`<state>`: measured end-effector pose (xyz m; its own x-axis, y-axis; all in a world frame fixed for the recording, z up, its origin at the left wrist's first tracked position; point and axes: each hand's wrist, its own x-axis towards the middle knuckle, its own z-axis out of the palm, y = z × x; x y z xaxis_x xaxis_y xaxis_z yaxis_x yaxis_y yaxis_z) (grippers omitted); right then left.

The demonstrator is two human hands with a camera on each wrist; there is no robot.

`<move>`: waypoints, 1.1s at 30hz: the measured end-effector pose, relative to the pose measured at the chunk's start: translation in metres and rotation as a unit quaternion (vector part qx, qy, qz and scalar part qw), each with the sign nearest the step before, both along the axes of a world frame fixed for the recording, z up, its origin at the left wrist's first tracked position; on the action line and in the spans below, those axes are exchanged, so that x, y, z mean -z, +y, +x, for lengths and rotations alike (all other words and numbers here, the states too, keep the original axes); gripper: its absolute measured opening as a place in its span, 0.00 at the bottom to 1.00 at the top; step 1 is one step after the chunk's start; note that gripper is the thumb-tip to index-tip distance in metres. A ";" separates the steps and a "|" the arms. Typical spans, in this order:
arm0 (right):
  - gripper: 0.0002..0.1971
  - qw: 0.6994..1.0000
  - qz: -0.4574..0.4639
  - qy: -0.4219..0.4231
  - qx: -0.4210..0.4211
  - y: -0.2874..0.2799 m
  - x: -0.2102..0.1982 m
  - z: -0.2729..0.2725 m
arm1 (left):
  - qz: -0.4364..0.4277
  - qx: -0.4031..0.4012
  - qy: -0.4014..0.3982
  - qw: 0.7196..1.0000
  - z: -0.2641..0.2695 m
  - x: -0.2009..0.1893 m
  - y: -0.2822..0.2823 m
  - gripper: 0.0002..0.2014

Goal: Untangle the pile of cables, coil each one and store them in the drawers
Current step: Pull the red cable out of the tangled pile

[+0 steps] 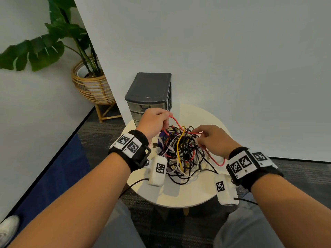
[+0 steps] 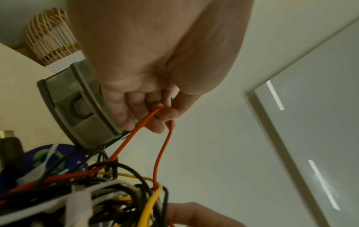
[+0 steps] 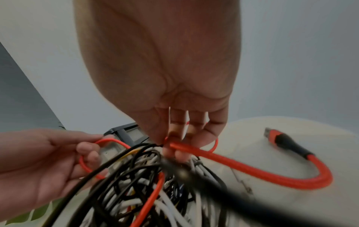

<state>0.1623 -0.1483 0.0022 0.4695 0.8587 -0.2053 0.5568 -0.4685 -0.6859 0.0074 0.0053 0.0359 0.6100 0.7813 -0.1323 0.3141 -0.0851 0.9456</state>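
Note:
A tangled pile of black, white, yellow and red cables [image 1: 180, 151] lies on a round cream table [image 1: 179, 194]. My left hand [image 1: 155, 120] pinches a loop of a thin red cable [image 2: 159, 153] above the pile's left side. My right hand [image 1: 211, 140] holds a thicker braided red cable [image 3: 252, 167] at the pile's right; its plug end [image 3: 279, 138] rests on the table. A dark grey drawer unit [image 1: 149, 92] stands behind the pile with its drawers closed.
A potted plant in a rattan stand [image 1: 93, 85] stands on the floor at the left, beyond a white partition wall [image 1: 232, 59]. My knees are under the table's near edge. A shoe [image 1: 9, 228] shows at the lower left.

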 end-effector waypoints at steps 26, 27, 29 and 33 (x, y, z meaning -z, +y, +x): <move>0.20 0.973 0.085 -0.176 -0.123 0.037 -0.068 -0.047 | 0.230 0.038 -0.076 0.969 -0.042 -0.024 -0.032 0.11; 0.22 0.971 0.088 -0.183 -0.124 0.038 -0.073 -0.047 | 0.220 0.042 -0.080 0.971 -0.044 -0.024 -0.031 0.12; 0.25 0.964 0.106 -0.209 -0.127 0.041 -0.083 -0.048 | 0.187 0.044 -0.096 0.977 -0.046 -0.020 -0.029 0.14; 0.21 0.955 0.210 -0.174 -0.118 0.043 -0.098 -0.047 | 0.044 0.056 -0.133 0.989 -0.044 -0.008 -0.029 0.28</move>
